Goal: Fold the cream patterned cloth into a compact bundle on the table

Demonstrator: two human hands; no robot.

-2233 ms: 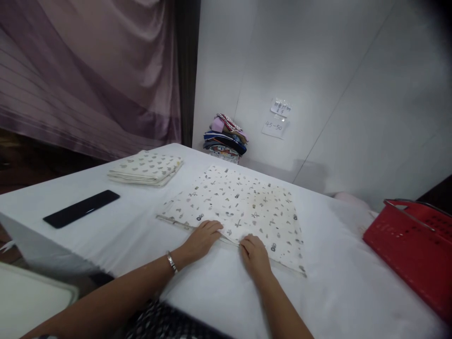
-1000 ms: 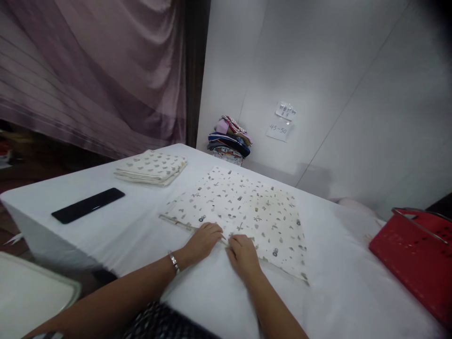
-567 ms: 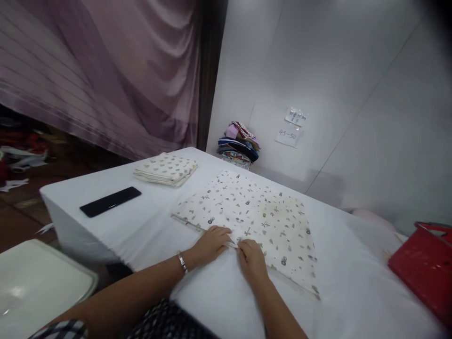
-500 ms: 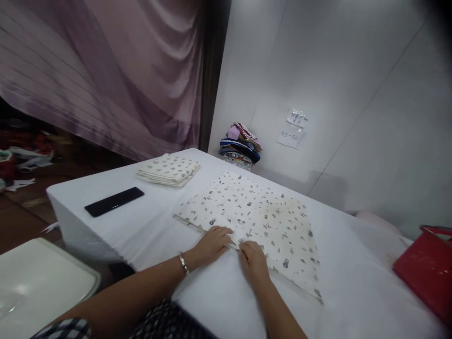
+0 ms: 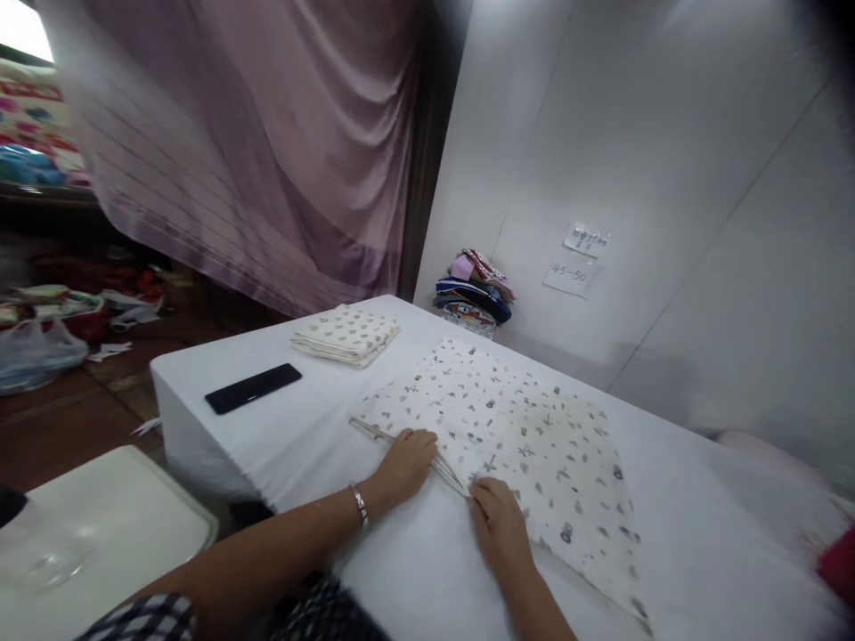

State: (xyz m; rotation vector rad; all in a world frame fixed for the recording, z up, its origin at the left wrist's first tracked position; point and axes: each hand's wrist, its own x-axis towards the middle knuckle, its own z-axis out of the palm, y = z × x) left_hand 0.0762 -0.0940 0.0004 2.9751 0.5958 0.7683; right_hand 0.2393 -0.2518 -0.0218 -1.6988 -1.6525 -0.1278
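Observation:
A white cloth [image 5: 481,409] printed with small grey-green motifs lies folded in layers on the table. My left hand [image 5: 409,461] rests palm down over its near edge, fingers lying on the fabric and thumb mostly hidden. To the right, my right hand [image 5: 498,516] pinches the same edge between thumb and fingers. Between the hands, the cloth's layers part slightly in a narrow gap.
On the white-covered table [image 5: 321,436] sit a folded patterned cloth [image 5: 347,334] and a black phone-like slab [image 5: 254,388]. A clothes pile [image 5: 476,289] stands by the wall. Lower left is a pale stool-like surface [image 5: 126,507]; a red item [image 5: 838,570] shows at right.
The view has shifted, so everything sits further right or lower. My right hand is farther from my left along the cloth edge, and the gap between layers is more visible.

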